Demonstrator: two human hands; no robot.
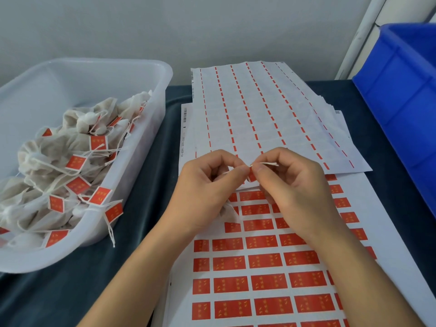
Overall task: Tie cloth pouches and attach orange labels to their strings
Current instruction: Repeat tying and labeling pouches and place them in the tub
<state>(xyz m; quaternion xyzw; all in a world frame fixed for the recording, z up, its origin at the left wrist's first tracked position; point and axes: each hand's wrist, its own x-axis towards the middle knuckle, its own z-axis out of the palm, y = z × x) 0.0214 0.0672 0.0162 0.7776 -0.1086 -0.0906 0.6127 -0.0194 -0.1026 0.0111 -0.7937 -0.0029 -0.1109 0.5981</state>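
Note:
My left hand (207, 185) and my right hand (290, 185) meet above a sheet of orange labels (266, 282). Both pinch a thin white string (266, 164) between thumb and forefinger. An orange label (252, 177) is folded at the string, just below my fingertips. A small white cloth pouch (228, 212) hangs under my left palm, mostly hidden by the hand.
A clear plastic tub (146, 128) at the left holds several tied pouches with orange labels (75, 161). Used label sheets (259, 114) lie stacked behind my hands. A blue crate (401, 95) stands at the right. A dark cloth (70, 291) covers the table.

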